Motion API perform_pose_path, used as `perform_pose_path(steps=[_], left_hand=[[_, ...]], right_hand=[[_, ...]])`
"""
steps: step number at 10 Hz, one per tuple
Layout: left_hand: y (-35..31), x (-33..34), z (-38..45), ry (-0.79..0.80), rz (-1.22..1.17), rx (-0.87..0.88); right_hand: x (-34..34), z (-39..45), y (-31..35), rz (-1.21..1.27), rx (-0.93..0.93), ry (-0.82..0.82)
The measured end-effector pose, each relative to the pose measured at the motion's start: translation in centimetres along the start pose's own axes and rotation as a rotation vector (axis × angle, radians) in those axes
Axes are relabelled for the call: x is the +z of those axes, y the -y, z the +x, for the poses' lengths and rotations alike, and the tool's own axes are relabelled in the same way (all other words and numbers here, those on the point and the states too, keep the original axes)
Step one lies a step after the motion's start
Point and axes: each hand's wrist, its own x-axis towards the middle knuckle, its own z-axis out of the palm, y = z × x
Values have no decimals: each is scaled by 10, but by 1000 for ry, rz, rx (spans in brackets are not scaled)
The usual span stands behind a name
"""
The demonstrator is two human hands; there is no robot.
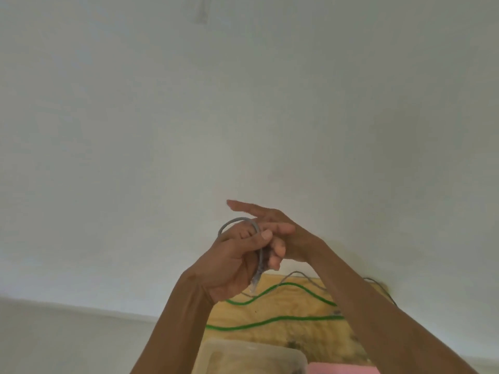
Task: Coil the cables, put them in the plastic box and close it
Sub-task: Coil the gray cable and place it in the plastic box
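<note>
Lower centre of frame: left hand [232, 263] fingers curled, gripping looped grey cable [252, 222]. Right hand [289, 233] fingers straight, against the loop. Green cable [270, 322] on wooden tabletop [305, 338] below.

Head camera faces wall [243, 103], hands [232, 265] close ahead.

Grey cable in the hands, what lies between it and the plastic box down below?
In the head view, two runs of green cable cross the wooden table between the grey cable and the plastic box.
</note>
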Motion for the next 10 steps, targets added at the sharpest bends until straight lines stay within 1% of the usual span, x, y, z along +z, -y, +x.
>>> perform_pose_path(steps=[1,2,3,4,5,6,7,8,9,10], left_hand=[[-3,-7,-7,109,-126,55],[-4,-20,-12,174,-147,72],[-12,-41,-15,108,-21,60],[-18,-70,-19,-22,202,26],[-15,-79,-22,-74,316,-42],[-7,-70,-15,-208,281,-22],[-9,-58,-2,-314,73,141],[-16,-58,15,-356,-48,274],[-15,-73,24,-384,165,318],[-8,-80,28,-384,307,360]], right_hand=[[26,8,-1,-161,-487,15],[48,8,2,808,-722,-69],[43,26,-6,-108,-117,121],[29,41,-9,-221,-28,-242],[26,43,-7,-215,-57,-309],[30,45,-7,-190,-15,-385],[37,41,-23,-152,57,-383],[52,26,-40,-239,92,-364],[56,15,-41,-410,35,-394],[50,8,-37,-505,71,-356]])
